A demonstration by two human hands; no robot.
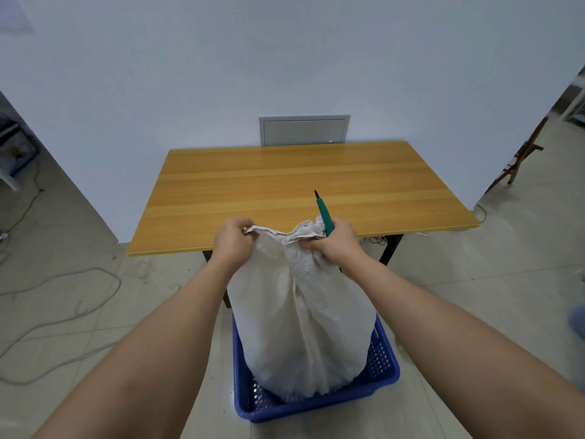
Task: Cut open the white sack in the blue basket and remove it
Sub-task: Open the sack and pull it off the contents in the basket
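Gripping the top of the white sack (304, 318) with both hands, you hold it upright in the blue basket (384, 359).

From the head camera, your left hand (232, 242) is closed on the sack's crumpled top edge at its left corner, and your right hand (337, 243) is clenched on the bunched fabric at the right, with a green-handled cutter (324, 215) also in that fist, its dark tip pointing up and away from you. The sack's base sits inside the perforated basket, which rests on the tiled floor (474, 296) just in front of the wooden table (285, 182). What the sack holds cannot be told. A grey cable (63, 318) loops across the floor to your left.
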